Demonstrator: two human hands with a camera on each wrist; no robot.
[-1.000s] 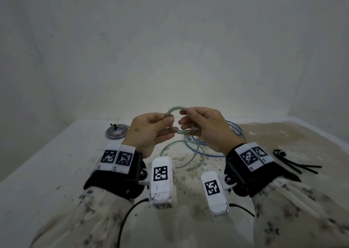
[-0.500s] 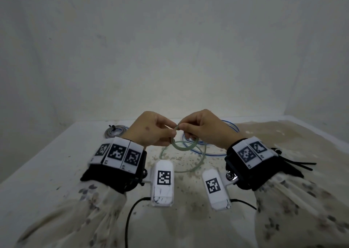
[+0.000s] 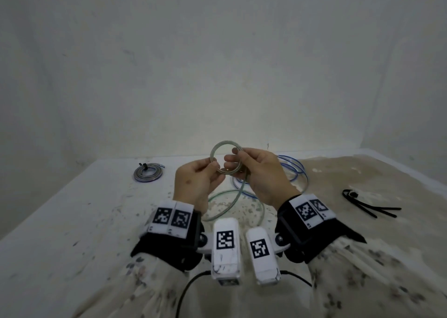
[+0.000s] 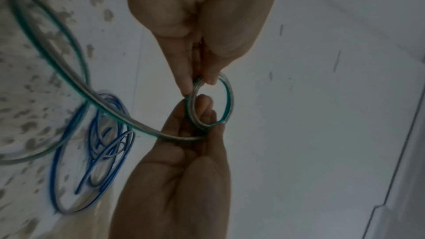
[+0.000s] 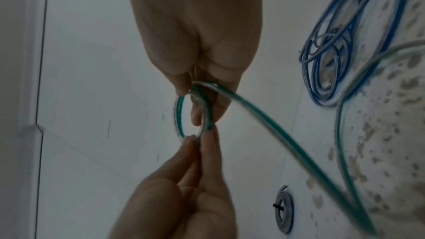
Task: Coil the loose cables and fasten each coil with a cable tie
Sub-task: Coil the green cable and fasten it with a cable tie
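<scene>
- The left hand (image 3: pixel 197 184) pinches the near-left rim of the small green cable coil (image 3: pixel 226 159), held above the counter (image 3: pixel 72 221).
- The right hand (image 3: pixel 262 175) pinches its right rim, fingers through the ring.
- The green cable's loose tail (image 3: pixel 238 196) drops onto the counter.
- Behind lies a loose blue cable (image 3: pixel 294 170); far left, a tied grey coil (image 3: pixel 147 172); right, black cable ties (image 3: pixel 370 202).

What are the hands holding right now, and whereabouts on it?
Both pinch the green cable's small coil: left hand on its left rim, right hand on its right rim.
</scene>
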